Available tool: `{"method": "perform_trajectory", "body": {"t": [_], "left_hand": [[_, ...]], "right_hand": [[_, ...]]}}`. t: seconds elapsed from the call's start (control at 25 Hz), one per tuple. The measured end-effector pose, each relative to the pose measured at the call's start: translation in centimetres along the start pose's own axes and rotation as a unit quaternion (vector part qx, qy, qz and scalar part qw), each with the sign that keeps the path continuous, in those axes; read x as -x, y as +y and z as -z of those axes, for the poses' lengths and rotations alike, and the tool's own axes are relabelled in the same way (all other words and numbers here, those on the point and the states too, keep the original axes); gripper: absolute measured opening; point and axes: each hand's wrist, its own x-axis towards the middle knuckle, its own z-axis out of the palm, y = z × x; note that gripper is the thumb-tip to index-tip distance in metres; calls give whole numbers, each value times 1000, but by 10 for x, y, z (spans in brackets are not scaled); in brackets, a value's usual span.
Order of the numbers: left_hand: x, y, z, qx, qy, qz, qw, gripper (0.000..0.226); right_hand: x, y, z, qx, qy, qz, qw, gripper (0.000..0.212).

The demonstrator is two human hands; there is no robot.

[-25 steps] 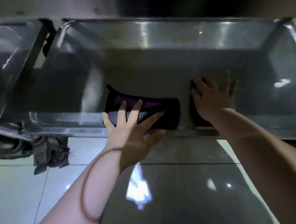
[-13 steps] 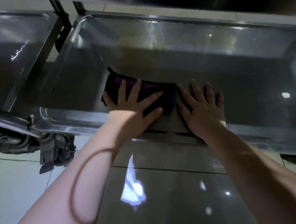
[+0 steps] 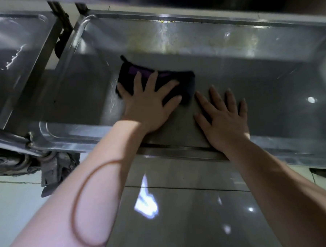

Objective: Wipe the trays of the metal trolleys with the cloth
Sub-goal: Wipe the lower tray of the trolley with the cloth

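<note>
A dark folded cloth point(image 3: 184, 82) with a purple stripe lies flat on the floor of a large steel trolley tray point(image 3: 260, 84). My left hand point(image 3: 149, 101) presses down on the cloth with fingers spread, covering its near half. My right hand point(image 3: 224, 118) rests palm-down on the bare tray bottom just right of the cloth, fingers apart, its index fingertip nearly touching the cloth's right end. Yellowish smears mark the tray's far wall point(image 3: 173, 39).
A second steel tray point(image 3: 13, 55) stands to the left, separated by upright frame bars point(image 3: 62, 24). A caster wheel and bracket point(image 3: 53, 167) hang below the near left corner. Glossy floor tiles point(image 3: 182, 216) lie under my arms.
My left hand has slid the cloth farther into the tray, away from the near rim. My right hand has moved left until it sits beside the cloth.
</note>
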Motion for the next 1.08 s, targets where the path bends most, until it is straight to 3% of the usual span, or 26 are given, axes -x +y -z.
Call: {"method": "perform_trajectory", "body": {"t": [0.16,0.24,0.44,0.56,0.68,1.08], "left_hand": [[126,-19,-20,-32,17,-48,998,59],[140,-25,-21,-31,5,-50,998,57],[12,6,-4,-14,3,-6,1000,60],[-74,28,13,-3,-39,6,999,56],[-95,38,20,-25,-73,13,997,57],[135,-3,-21,-36,-10,-27,999,59]], "right_hand": [[5,1,-1,-4,10,13,1000,58],[8,1,-1,-4,12,14,1000,58],[8,1,-2,0,13,13,1000,58],[5,4,-5,-2,14,17,1000,59],[2,5,-4,-15,20,15,1000,60],[4,2,-7,-6,37,9,999,63]]}}
